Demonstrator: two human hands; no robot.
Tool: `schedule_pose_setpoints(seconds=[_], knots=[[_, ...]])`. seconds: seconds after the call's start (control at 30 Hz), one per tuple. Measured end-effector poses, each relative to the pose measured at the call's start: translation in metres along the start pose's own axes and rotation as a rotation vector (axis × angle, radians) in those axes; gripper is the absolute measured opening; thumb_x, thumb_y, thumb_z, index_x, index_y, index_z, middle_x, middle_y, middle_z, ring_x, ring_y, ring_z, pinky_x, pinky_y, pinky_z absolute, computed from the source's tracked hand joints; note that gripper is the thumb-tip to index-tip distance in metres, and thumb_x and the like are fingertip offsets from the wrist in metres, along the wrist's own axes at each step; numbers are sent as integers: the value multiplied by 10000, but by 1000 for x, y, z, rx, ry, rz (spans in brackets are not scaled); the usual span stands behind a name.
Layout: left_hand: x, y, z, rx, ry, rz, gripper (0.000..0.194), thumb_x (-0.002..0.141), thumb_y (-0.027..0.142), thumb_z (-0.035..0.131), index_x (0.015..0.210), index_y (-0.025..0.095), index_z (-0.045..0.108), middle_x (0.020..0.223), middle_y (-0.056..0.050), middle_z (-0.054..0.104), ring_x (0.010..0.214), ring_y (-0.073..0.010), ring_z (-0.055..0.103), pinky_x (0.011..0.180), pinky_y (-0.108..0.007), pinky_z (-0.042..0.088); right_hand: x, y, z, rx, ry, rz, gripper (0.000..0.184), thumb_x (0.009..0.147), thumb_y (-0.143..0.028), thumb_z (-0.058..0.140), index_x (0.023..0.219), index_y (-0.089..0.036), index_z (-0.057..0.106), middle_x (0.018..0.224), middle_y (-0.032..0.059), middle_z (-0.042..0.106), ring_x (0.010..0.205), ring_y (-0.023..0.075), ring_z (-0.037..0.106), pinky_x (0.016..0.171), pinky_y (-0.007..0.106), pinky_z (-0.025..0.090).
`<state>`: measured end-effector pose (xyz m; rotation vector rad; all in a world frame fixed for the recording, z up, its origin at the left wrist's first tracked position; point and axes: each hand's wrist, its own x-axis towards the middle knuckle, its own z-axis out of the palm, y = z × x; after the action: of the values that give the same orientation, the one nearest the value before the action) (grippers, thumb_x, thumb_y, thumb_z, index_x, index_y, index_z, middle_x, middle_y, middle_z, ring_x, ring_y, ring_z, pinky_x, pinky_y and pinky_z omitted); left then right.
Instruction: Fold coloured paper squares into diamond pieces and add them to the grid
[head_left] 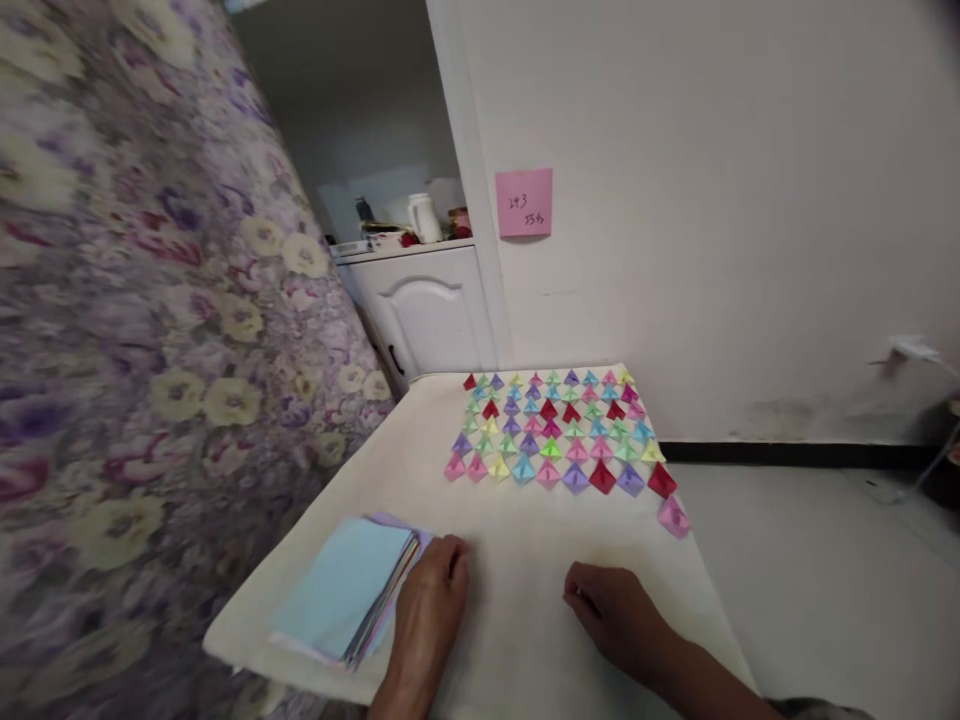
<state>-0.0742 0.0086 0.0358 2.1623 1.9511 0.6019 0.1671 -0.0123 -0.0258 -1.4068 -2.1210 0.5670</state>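
My left hand [439,590] rests on the cream tabletop in a loose fist, against the right edge of a stack of coloured paper sheets [352,580]. A light blue sheet tops the stack, with purple and other colours at its edges. To the right, my right hand [611,605] lies curled on the table, apart from any paper. No object shows in either hand. Beyond both hands, rows of small folded paper pieces [551,450] in many colours cover the far right of the table. A pink folded piece [675,516] sits at the right edge, nearest to my right hand.
The cream table [390,460] reaches to a wall [712,220] bearing a pink note [523,203] with handwriting. A flowered curtain [187,330] hangs along the left side. Behind stands a white cabinet [431,310] with a white jug [425,218] on its ledge.
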Motion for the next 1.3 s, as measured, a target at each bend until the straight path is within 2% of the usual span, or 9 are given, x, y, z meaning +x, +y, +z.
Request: schedule_pose_setpoints(seconds=[0.1,0.2,0.33,0.43,0.6,0.77,1.0,1.3], knots=[[-4,-39,-13,23,91,-65,218,816,236,408,938,178,579,919,-69,616,864,-202,580,773,-300,426,1,0,7,-9,-31,19,135,803,-175,445,718,-212,544,676,-24,634,612,124,555,583,211,320],[-9,-75,-22,74,154,-127,242,794,269,456,974,181,592,1003,-81,600,934,-223,566,836,-332,429,3,1,10,-20,-56,34,135,805,-189,444,723,-215,547,687,-24,641,625,131,566,589,216,326],[-19,-99,-30,114,143,-184,288,788,282,487,1023,150,589,1057,-102,585,991,-240,542,889,-359,412,3,4,14,-45,-77,52,157,828,-224,427,726,-218,546,683,-17,641,634,144,575,593,230,330],[-26,-100,-31,119,87,-200,312,792,274,501,1057,131,580,1087,-112,575,1020,-236,528,905,-349,401,4,7,18,-71,-96,57,161,841,-249,415,742,-224,540,691,-14,644,642,159,583,596,243,334],[-31,-89,-29,140,-5,-206,391,750,254,572,1127,153,553,1149,-99,543,1071,-222,491,937,-320,366,6,8,22,-86,-142,64,161,849,-280,408,756,-228,528,682,-14,644,640,165,592,596,252,343],[-31,-85,-31,234,-36,-294,437,750,252,568,1174,158,522,1247,-115,478,1100,-229,460,949,-322,332,7,5,22,-116,-166,75,179,861,-302,383,759,-230,512,688,-12,641,646,169,593,592,256,344],[-34,-89,-33,243,-71,-329,379,753,270,551,1121,180,534,1087,-86,545,1023,-210,497,869,-284,360,6,6,21,-135,-200,82,184,863,-325,379,768,-237,510,684,-19,635,650,172,592,592,260,340],[-35,-87,-37,246,-84,-352,290,766,261,522,1039,172,560,1028,-83,558,988,-213,507,829,-290,368,4,7,22,-125,-198,92,178,851,-334,392,759,-239,513,671,-14,636,639,176,594,585,260,346]])
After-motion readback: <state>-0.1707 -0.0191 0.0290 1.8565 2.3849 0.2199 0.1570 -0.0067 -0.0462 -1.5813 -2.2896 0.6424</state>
